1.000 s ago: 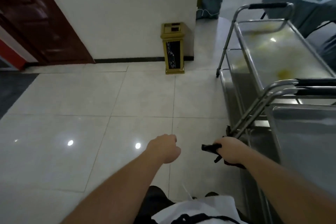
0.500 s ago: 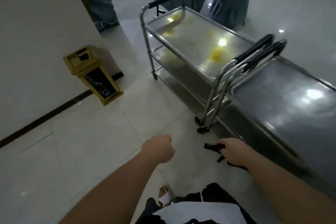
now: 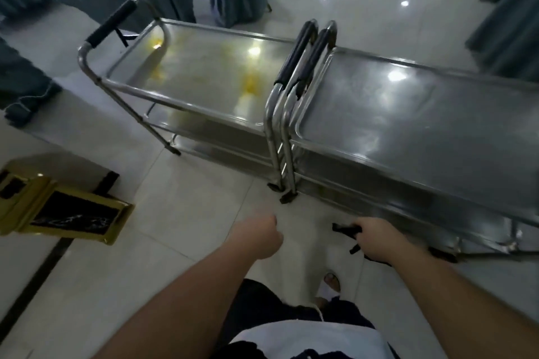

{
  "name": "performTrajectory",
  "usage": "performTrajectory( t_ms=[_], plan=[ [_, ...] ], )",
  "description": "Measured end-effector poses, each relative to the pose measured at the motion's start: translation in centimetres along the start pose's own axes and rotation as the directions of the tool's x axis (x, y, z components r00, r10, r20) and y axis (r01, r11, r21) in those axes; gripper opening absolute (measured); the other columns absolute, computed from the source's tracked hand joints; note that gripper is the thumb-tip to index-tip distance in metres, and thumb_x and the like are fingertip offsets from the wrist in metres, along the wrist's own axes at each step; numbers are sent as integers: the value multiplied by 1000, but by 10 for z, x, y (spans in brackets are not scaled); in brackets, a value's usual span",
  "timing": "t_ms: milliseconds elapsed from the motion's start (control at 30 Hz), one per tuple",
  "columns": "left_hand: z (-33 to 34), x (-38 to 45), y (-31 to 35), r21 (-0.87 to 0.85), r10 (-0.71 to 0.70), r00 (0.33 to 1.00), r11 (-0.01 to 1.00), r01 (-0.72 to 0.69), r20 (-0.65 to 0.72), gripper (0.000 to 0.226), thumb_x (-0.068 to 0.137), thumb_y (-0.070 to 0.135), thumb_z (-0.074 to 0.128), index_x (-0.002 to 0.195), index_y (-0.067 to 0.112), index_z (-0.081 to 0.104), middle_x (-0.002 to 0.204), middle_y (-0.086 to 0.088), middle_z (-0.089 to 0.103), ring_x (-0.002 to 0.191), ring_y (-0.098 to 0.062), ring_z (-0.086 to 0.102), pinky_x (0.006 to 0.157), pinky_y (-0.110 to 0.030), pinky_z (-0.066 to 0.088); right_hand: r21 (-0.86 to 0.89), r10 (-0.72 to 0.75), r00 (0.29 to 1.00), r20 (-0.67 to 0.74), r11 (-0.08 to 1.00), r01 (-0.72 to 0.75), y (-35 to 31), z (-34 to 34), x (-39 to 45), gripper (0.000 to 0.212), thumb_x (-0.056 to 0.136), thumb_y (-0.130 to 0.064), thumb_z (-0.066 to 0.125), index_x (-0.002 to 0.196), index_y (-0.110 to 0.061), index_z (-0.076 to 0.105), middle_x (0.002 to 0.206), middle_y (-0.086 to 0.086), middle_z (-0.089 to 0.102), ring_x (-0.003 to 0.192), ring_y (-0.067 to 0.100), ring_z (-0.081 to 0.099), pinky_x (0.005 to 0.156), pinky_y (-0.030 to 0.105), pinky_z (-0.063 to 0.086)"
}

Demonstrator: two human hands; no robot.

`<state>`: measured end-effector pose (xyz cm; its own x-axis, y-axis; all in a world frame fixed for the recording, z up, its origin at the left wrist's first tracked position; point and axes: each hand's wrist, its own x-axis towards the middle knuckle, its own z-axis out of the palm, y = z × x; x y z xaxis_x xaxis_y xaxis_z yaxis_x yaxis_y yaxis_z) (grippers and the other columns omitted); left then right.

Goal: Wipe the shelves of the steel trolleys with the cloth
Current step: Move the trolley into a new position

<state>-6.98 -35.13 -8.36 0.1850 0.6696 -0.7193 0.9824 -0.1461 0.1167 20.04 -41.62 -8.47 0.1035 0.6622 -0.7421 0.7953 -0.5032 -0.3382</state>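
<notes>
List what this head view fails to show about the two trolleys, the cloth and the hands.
- Right trolley: its far end is cut off by the right edge of the head view.
- Lower shelves of both trolleys: mostly covered by the top trays, so their dirt cannot be judged.
- Cloth: mostly hidden inside the right hand; only dark ends show.
- Left hand: seen from the back, fist closed; whether it holds anything is hidden.

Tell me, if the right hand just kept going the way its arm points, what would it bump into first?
Probably the right trolley. The right hand, closed on a dark cloth, points up the picture at the trolley's lower shelves, with only floor between. Depth is hard to judge.
</notes>
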Motion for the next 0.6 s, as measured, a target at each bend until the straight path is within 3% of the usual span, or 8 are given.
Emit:
performTrajectory(
  t_ms=[33,100,200,267,433,500,600],
  plan=[
    [-1,7,1,18,18,1000,1000,-19,8,48,101,45,48,144,24,54,143,-4,58,126,-29,57,97,-38,45,21,22,1000,-15,1000,-22,1,3,1,33,103,-6,44,126,-14,66,107,13,67,81,24,64,51,25,48],
    [-4,22,1,65,61,998,996,-62,22,46,100,42,49,141,23,56,141,-3,59,125,-27,58,93,-35,44,73,78,997,-29,995,-75,1,9,1,33,102,-5,44,124,-15,66,104,13,67,80,25,64,49,25,45],
    [-8,51,2,111,128,988,984,-137,85,43,101,37,49,140,20,56,140,-4,58,123,-26,58,88,-32,41,119,168,986,-19,979,-164,0,19,5,32,102,-6,44,123,-14,66,106,13,67,89,28,67,69,36,58],
    [-9,71,2,120,179,974,973,-195,136,43,103,34,49,142,17,55,142,-7,56,123,-27,58,89,-32,43,152,225,974,-13,964,-220,-2,27,8,32,101,-7,46,124,-14,67,105,12,68,90,27,68,76,38,59],
    [-13,112,-9,253,257,940,916,-311,222,44,104,33,49,145,15,54,141,-10,57,125,-29,58,96,-36,49,288,316,949,1,908,-303,-16,59,14,33,97,-7,54,124,-19,67,99,9,69,81,23,67,67,34,57],
    [-13,124,-13,307,255,936,895,-324,244,43,105,33,49,144,15,54,141,-10,57,126,-30,57,102,-39,49,343,320,947,15,888,-305,-20,71,20,34,95,-3,51,120,-17,69,99,11,70,85,26,69,72,39,59],
    [-10,137,-17,385,229,939,867,-316,255,42,100,33,52,139,18,57,135,-8,60,119,-30,60,95,-40,51,399,306,952,21,870,-289,-19,85,28,32,97,-6,48,116,-21,69,97,8,71,81,26,70,66,37,57]
  ],
)
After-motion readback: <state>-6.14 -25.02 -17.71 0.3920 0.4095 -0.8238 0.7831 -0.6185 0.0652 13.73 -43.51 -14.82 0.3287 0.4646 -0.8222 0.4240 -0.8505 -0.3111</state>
